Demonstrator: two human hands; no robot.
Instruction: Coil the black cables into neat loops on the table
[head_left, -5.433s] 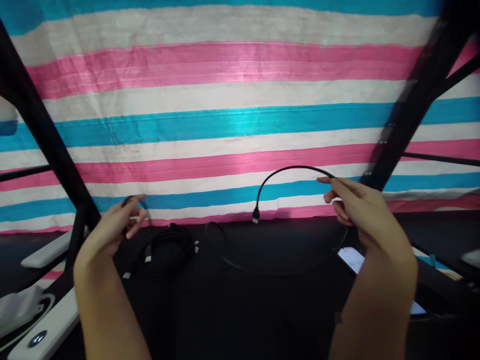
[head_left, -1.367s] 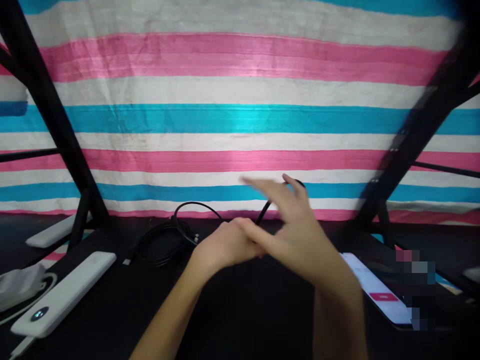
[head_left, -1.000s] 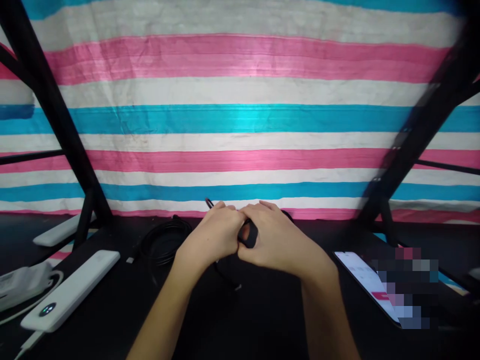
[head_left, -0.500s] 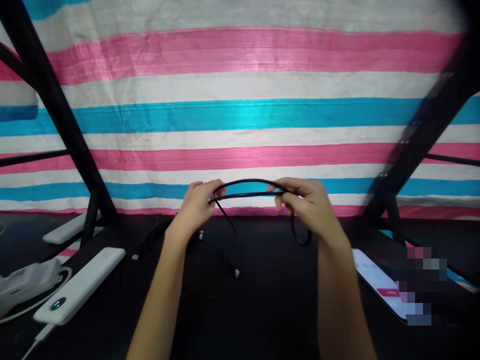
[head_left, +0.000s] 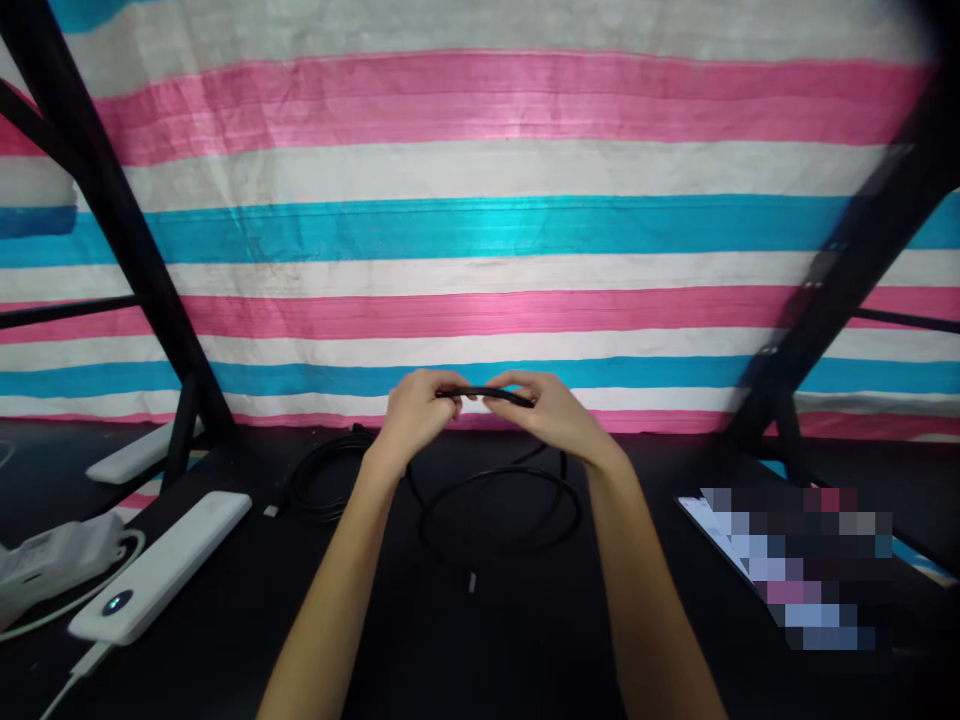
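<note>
Both hands meet in front of me above a black table (head_left: 495, 650), pinching one black cable (head_left: 501, 510). My left hand (head_left: 416, 412) grips the cable's top at the left. My right hand (head_left: 541, 410) grips it just to the right, fingers closed. Below the hands the cable hangs in a round loop, and its small plug end dangles under the loop.
A second coiled black cable (head_left: 324, 478) lies left of the hands. A white power bank (head_left: 161, 565) with a lit button and a white cord lie at the left edge. A phone (head_left: 731, 545) rests at the right. Black frame legs (head_left: 120, 235) stand before a striped cloth (head_left: 480, 230).
The hands, spread apart half a second ago with the cable stretched between them, have come together. The cable now hangs below them as a round loop.
</note>
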